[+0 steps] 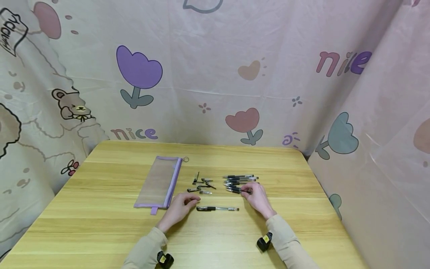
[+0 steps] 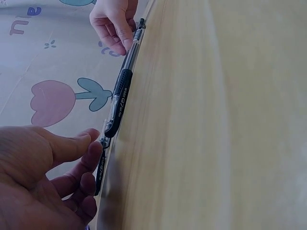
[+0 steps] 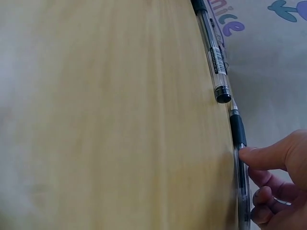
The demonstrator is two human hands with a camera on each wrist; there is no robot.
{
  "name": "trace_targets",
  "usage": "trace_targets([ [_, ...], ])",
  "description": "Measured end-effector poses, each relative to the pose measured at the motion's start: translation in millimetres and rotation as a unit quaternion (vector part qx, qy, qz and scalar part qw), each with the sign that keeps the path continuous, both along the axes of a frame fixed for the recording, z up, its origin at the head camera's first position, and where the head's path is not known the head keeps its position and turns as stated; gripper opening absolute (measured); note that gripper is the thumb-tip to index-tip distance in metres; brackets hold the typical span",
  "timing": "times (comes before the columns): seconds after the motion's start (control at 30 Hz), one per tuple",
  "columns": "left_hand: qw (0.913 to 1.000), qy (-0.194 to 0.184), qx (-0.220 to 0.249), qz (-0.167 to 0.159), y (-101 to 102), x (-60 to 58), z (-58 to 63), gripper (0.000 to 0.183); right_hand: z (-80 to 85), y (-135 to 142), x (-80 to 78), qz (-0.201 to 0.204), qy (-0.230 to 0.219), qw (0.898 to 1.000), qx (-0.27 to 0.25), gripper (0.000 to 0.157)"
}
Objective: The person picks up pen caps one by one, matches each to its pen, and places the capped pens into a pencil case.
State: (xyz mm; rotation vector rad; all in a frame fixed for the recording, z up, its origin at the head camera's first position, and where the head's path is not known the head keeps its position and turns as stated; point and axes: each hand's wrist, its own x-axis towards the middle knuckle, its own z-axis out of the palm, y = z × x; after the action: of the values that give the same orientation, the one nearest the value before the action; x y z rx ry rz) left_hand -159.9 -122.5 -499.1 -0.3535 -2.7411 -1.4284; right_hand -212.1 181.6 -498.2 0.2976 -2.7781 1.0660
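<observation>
My right hand (image 1: 256,197) pinches an uncapped black gel pen (image 3: 243,187) at the front of a row of uncapped pens (image 1: 238,180). In the right wrist view its thumb presses on the clear barrel, just behind the dark grip. My left hand (image 1: 181,207) holds nothing, its fingers loosely bent with thumb and forefinger close together. Just beyond its fingertips lies a loose group of black and clear pen caps (image 1: 201,186). Between the hands, a capped gel pen (image 1: 218,209) lies crosswise on the table, cap end to the left.
A see-through pouch (image 1: 156,183) with purple edging and a zip lies flat at the left, beside my left hand. Its ring (image 1: 186,159) sticks out at the top corner. Printed cloth (image 1: 201,74) hangs behind the wooden table (image 1: 100,224) and along its sides.
</observation>
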Motion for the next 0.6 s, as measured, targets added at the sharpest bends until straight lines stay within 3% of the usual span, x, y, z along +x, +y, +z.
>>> trace_targets([
  [0.23, 1.0, -0.007, 0.003, 0.003, 0.0, 0.3, 0.3, 0.013, 0.6, -0.9, 1.1, 0.011, 0.021, 0.999, 0.026, 0.01],
  [0.6, 0.9999, -0.016, 0.001, 0.005, -0.5, 2.4, 2.1, 0.014, 1.6, -2.0, 2.5, 0.018, 0.009, 0.999, 0.039, 0.007],
])
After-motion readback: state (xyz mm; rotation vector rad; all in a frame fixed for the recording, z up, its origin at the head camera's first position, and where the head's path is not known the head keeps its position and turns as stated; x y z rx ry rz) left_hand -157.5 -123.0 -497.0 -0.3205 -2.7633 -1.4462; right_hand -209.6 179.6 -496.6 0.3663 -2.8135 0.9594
